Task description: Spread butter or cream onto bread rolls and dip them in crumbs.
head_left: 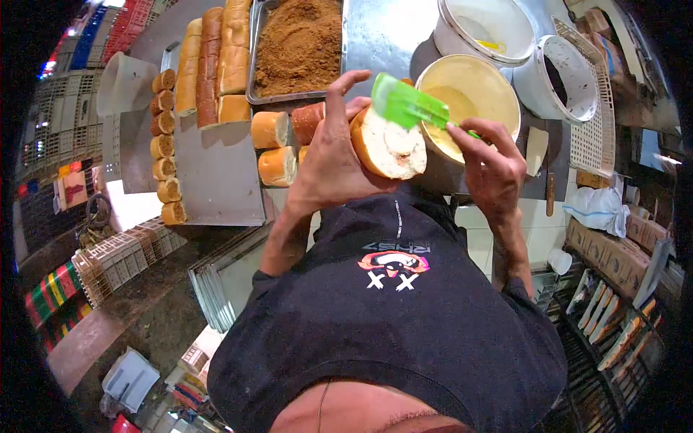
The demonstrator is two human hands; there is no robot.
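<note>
Bread piece (pixel 382 159), frame centre | left hand (pixel 333 160) cups it; right hand (pixel 494 167) grips green brush (pixel 413 105) | apparently coating cut face (pixel 401 150) | next stroke likely needs bread steady

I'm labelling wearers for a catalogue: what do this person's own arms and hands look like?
The left hand and right hand are ungloved, with no watch or bracelet visible. The dark shirt's sleeves leave both forearms bare.

- Bread piece (pixel 393 159), golden crust, white cut face bared, in the left hand (pixel 333 160)
- Green brush (pixel 413 107), pale-tipped, slanting across the bread's top, in the right hand (pixel 494 167)
</note>
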